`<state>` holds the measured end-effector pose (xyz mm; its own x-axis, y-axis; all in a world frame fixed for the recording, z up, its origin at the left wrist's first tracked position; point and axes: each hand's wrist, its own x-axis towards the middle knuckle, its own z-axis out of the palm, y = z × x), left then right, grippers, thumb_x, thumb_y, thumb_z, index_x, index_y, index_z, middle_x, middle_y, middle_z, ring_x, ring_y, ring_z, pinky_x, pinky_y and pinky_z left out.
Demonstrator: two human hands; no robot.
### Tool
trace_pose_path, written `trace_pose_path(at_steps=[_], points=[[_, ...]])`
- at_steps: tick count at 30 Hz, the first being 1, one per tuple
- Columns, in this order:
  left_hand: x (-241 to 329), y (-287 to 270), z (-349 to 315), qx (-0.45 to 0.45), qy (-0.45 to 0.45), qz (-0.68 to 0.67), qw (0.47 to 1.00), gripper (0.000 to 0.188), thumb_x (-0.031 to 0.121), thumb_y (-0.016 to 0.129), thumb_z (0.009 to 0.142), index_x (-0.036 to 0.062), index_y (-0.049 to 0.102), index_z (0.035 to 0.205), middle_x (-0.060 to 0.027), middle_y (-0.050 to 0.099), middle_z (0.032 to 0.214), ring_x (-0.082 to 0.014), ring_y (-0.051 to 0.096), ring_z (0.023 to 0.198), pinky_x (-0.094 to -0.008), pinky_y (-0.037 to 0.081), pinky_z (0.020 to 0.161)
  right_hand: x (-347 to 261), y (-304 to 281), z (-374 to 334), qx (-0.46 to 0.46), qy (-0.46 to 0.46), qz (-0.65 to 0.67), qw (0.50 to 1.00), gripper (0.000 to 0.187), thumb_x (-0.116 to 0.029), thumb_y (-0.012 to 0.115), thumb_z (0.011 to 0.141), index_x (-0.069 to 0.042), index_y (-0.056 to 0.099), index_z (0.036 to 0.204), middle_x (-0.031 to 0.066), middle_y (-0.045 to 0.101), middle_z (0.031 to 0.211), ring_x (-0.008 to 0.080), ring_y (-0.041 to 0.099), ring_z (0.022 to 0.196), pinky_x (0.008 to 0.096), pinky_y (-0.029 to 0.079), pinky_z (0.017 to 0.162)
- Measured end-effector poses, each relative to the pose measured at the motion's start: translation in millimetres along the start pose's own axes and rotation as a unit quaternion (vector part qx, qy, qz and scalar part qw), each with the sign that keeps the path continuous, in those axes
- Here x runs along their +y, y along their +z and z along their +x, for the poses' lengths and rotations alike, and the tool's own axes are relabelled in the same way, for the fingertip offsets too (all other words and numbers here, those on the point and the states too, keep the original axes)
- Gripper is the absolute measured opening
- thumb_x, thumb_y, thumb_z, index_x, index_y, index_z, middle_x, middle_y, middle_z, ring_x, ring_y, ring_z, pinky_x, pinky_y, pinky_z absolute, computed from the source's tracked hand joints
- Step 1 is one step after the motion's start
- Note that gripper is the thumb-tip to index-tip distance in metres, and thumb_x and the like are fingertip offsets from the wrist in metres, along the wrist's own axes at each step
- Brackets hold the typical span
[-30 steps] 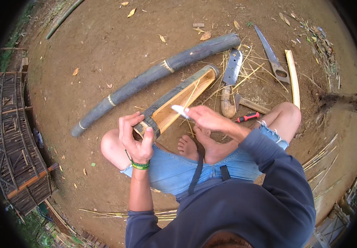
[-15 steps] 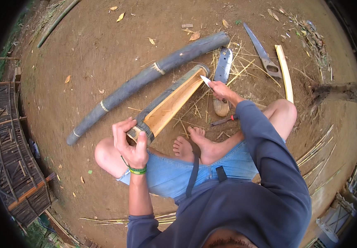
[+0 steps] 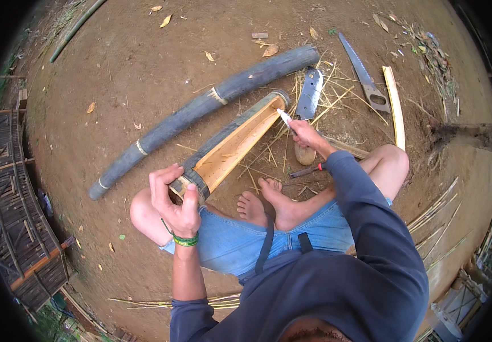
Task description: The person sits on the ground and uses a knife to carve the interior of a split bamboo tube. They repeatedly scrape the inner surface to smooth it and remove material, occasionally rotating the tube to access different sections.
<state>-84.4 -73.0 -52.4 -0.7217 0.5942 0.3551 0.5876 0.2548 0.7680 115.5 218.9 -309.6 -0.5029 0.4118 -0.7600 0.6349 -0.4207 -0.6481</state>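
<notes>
A dark bamboo section (image 3: 223, 128) with a long opening cut in its side lies slantwise in front of me, its pale inside showing. My left hand (image 3: 176, 202) grips its near end, fingers over the rim and thumb against the face. In my right hand (image 3: 307, 135) is a knife (image 3: 284, 116), its light blade pointing up and left at the far end of the opening. Whether the tip touches the bamboo I cannot tell. Below and behind that hand lies a broad machete (image 3: 310, 94) with a wooden handle (image 3: 305, 154).
A long bamboo pole (image 3: 183, 114) lies beyond the section. To the right are a handsaw (image 3: 363, 74), a split bamboo strip (image 3: 393, 105) and scattered thin slivers (image 3: 331, 102). A tool with a red-marked handle (image 3: 308, 170) lies by my bare feet (image 3: 269, 205). A slatted bamboo structure (image 3: 21, 199) stands left.
The knife tip has shifted slightly down and right at the opening's far end, and my right hand has turned a little. My left hand and the bamboo's near end have moved slightly left.
</notes>
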Motion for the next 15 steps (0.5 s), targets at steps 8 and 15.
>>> trace_pose_path(at_steps=[8, 15], points=[[4.4, 0.6, 5.1, 0.009, -0.019, 0.003, 1.000, 0.032, 0.016, 0.069, 0.074, -0.0037, 0.064, 0.099, -0.0187, 0.063, 0.098, -0.0344, 0.064, 0.098, -0.0424, 0.049, 0.090, -16.6, 20.0, -21.3, -0.062, -0.014, 0.008, 0.998, 0.038, -0.046, 0.047, 0.108, -0.010, 0.057, 0.108, -0.0027, 0.043, 0.062, 0.0074, 0.035, 0.045, 0.0254, 0.026, 0.040], [8.0, 2.4, 5.8, 0.006, -0.008, 0.004, 1.000, 0.031, 0.013, 0.068, 0.073, -0.0037, 0.064, 0.099, -0.0189, 0.064, 0.098, -0.0345, 0.064, 0.098, -0.0420, 0.049, 0.090, -18.4, 31.5, -51.9, -0.066, -0.047, -0.012, 0.997, 0.043, -0.048, 0.048, 0.107, -0.008, 0.055, 0.092, -0.0021, 0.046, 0.059, 0.0104, 0.042, 0.046, 0.0302, 0.032, 0.041]])
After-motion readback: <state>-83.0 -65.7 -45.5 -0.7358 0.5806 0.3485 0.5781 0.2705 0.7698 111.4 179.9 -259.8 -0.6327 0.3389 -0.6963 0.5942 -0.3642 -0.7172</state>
